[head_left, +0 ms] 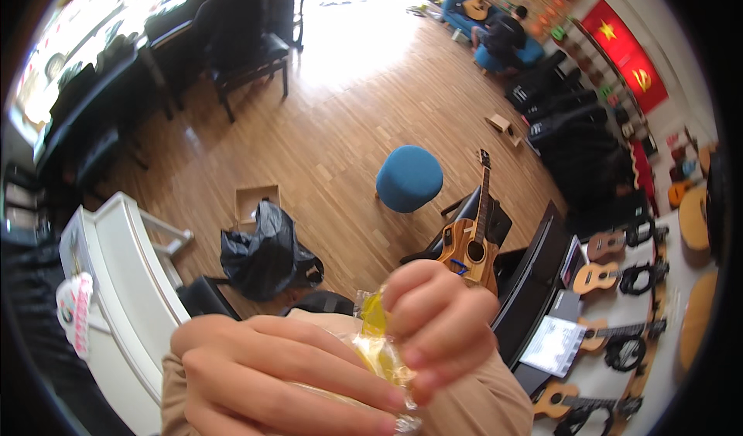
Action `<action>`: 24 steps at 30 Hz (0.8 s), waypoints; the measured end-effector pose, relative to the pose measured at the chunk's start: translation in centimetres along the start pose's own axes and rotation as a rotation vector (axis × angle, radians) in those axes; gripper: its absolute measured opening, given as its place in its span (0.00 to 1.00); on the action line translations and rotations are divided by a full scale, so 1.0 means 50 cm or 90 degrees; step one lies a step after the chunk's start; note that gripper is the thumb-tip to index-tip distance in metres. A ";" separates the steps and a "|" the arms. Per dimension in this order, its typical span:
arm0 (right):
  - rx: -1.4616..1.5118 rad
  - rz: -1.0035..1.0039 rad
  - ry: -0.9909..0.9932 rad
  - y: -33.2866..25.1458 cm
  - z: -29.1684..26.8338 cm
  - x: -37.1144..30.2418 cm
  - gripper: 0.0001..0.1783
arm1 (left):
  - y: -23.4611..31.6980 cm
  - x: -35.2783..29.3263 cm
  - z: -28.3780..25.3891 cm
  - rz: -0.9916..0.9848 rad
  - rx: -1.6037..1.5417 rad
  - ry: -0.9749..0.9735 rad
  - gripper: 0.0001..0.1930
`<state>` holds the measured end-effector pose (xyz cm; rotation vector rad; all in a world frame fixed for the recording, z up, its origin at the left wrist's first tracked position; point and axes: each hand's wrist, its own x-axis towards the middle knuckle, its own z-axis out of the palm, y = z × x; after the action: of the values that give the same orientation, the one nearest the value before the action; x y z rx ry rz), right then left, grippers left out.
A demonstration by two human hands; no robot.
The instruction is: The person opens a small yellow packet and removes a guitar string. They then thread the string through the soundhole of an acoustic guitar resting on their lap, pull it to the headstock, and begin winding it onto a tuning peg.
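Both hands are up close in front of my body, gripping a small clear crinkled plastic packet (pixel 377 348) with yellow in it. My left hand (pixel 271 370) lies across the packet's lower part, its fingers bent and pointing right. The fingers of my right hand (pixel 441 320) are curled in a pinch at the packet's right side, slightly blurred. A yellow strip stands up between the two hands. What exactly the packet contains is hidden by fingers and glare.
A white piano (pixel 128 258) stands at left, near a black plastic bag (pixel 267 254) and a cardboard box (pixel 255 197). Ahead are a blue stool (pixel 409 178) and an acoustic guitar (pixel 474 242). Ukuleles (pixel 596 278) hang at right. Two people sit farther off.
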<state>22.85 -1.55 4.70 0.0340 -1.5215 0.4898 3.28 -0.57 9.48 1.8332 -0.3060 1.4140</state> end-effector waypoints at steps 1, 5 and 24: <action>-0.049 0.049 0.015 -0.004 -0.005 -0.011 0.14 | -0.021 -0.009 -0.005 0.006 0.026 0.020 0.05; -0.150 0.115 0.022 0.020 0.008 -0.035 0.09 | -0.027 -0.057 0.022 -0.125 0.315 0.137 0.12; -0.090 0.522 0.103 -0.052 -0.109 -0.126 0.04 | -0.202 -0.094 0.082 -0.282 0.235 0.076 0.10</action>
<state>29.04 -3.93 -0.97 -0.7469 -1.3614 1.0010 10.71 1.99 0.59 1.9377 0.4276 1.3109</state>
